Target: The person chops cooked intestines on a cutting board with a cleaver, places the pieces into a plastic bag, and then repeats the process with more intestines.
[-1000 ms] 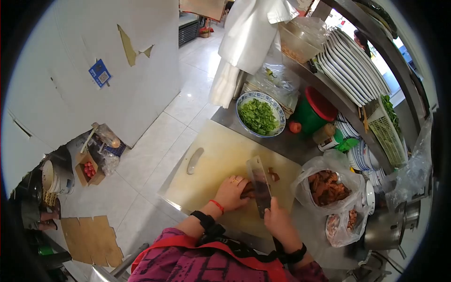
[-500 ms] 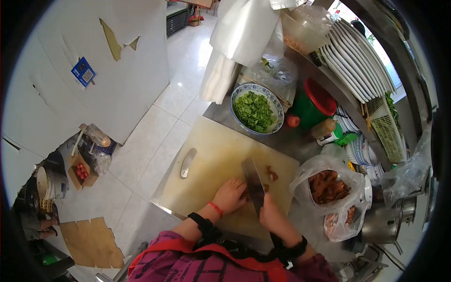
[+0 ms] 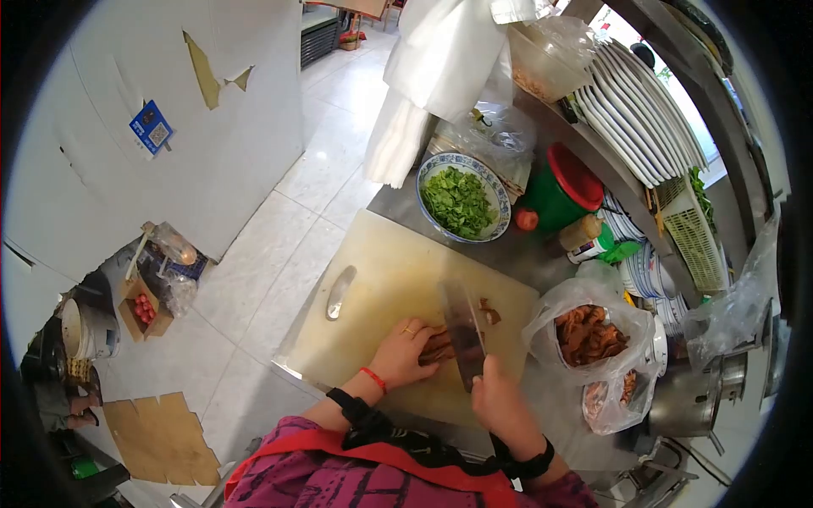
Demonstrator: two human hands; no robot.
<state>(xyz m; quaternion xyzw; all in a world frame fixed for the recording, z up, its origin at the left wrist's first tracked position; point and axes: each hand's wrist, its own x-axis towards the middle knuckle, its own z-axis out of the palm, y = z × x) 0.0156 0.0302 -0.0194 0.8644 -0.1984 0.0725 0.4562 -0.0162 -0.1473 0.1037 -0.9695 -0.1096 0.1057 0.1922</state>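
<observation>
On the pale cutting board (image 3: pixel 381 254) my left hand (image 3: pixel 405 351) presses down a piece of brown meat (image 3: pixel 436 345), fingers bent over it. My right hand (image 3: pixel 500 394) is closed round the handle of a cleaver (image 3: pixel 462 326), whose broad blade stands at the right end of the meat. Small cut bits (image 3: pixel 489 311) lie right of the blade. Beyond the board sits a blue-patterned bowl (image 3: pixel 428 213) of chopped greens (image 3: pixel 457 201).
At right, a bag-lined container holds brown meat (image 3: pixel 591 334), with another bag of meat (image 3: pixel 611 402) nearer me. A metal pot (image 3: pixel 684 406), a green bucket (image 3: pixel 555 203), stacked plates (image 3: pixel 635 110) and a green basket (image 3: pixel 696 237) stand along the right.
My left hand has shifted left, so more of the meat shows between it and the blade. The cleaver and my right hand have moved slightly right.
</observation>
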